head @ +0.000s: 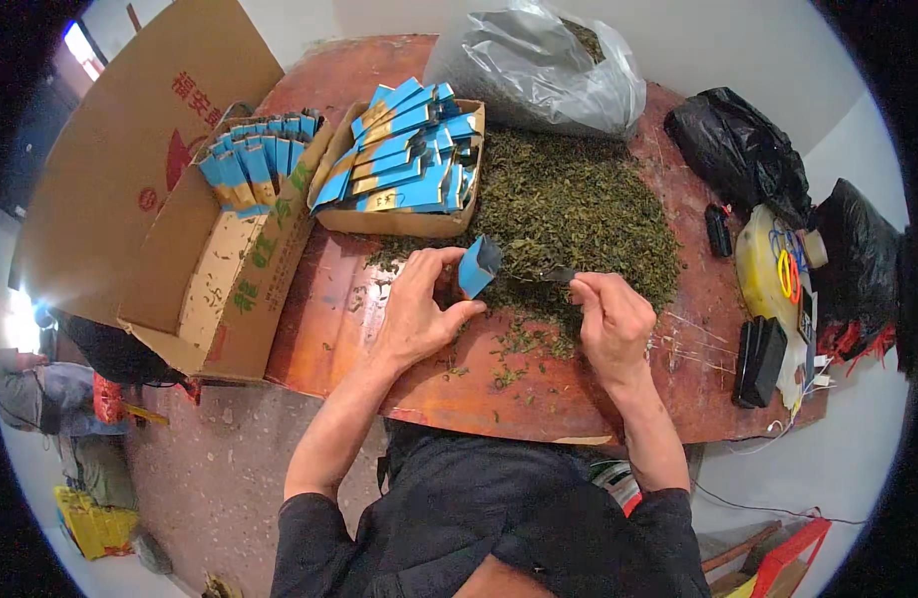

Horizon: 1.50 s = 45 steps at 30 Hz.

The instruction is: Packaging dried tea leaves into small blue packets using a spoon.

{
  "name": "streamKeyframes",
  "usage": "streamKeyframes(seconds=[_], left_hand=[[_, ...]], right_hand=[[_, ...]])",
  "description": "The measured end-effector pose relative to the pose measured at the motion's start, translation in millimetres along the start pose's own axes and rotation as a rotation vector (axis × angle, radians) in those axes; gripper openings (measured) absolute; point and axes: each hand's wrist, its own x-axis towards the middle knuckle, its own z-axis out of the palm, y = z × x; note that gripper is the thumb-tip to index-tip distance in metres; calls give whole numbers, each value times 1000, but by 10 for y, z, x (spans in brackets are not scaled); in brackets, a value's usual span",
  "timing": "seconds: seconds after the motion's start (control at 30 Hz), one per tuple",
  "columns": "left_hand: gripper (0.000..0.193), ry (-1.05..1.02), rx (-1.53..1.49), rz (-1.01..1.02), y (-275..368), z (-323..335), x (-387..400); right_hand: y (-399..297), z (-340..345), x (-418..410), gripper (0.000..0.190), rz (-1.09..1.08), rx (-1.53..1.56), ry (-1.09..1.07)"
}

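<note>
Between the thumb and fingers of my left hand is a small blue packet, its mouth unfolded and tilted toward the leaf pile. My right hand pinches a small dark-handled scoop or spoon; its far end lies among the leaves, so its shape is unclear. A broad heap of dried green leaves, tea-like, spreads over the red-brown wooden table beyond both hands. Behind my left hand, a shallow cardboard box holds several flat blue-and-gold packets.
A large carton at left holds several upright blue packets. A clear plastic bag of leaves stands behind the heap. On the right are a black plastic bag, a yellow container with rubber bands, and black cases.
</note>
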Motion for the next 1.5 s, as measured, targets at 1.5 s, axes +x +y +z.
streamKeyframes(seconds=[1.5], left_hand=[[65,20,-20,100,-44,142,69]], right_hand=[[-359,-370,811,14,-378,-210,-368]])
